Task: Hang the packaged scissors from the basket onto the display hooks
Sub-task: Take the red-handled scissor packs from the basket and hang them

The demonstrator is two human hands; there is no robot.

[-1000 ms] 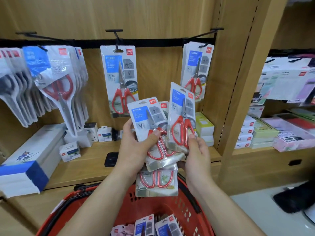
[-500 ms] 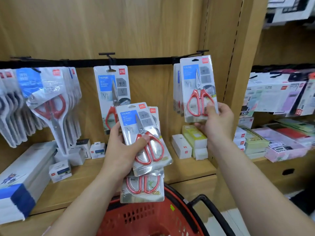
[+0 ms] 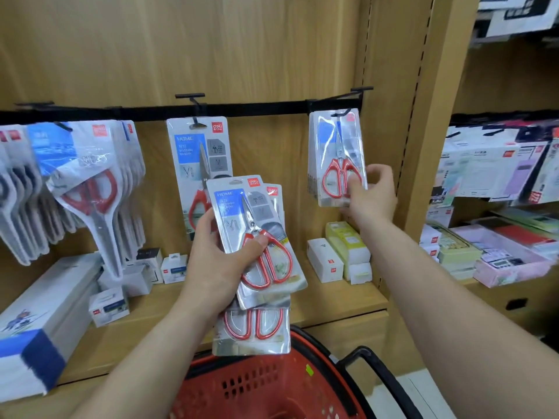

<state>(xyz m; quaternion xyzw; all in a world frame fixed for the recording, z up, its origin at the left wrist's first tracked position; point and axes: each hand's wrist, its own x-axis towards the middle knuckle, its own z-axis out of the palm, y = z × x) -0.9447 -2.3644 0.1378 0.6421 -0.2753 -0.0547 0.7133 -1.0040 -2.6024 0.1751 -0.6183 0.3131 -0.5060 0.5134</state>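
Scissors pack [image 3: 337,158] sits upright at the right hook [image 3: 343,111], blades up, red handles down, w/ more packs behind it on the same hook. My right hand [image 3: 370,195] pinches its lower right edge, thumb on the front by the handles. The hook tip is at the pack's top edge, straight up and a bit left of that hand. Can't tell if the hole is fully threaded, so prob. the next move is a push back along the hook, then let go. Long axis is vertical already, so no turning needed.

Right hand is the nearer one. My left hand [image 3: 217,258] is busy gripping a stack [image 3: 257,237] of spare packs near me, thumb curled across the front one's handles, above the red basket [image 3: 272,385].

Readable: "HOME" on the blue panel and a red "deli" tag top right, on the stack's front pack. Same on the hung pack [image 3: 196,152] at the middle hook [image 3: 193,108]. Smaller print is too blurred.
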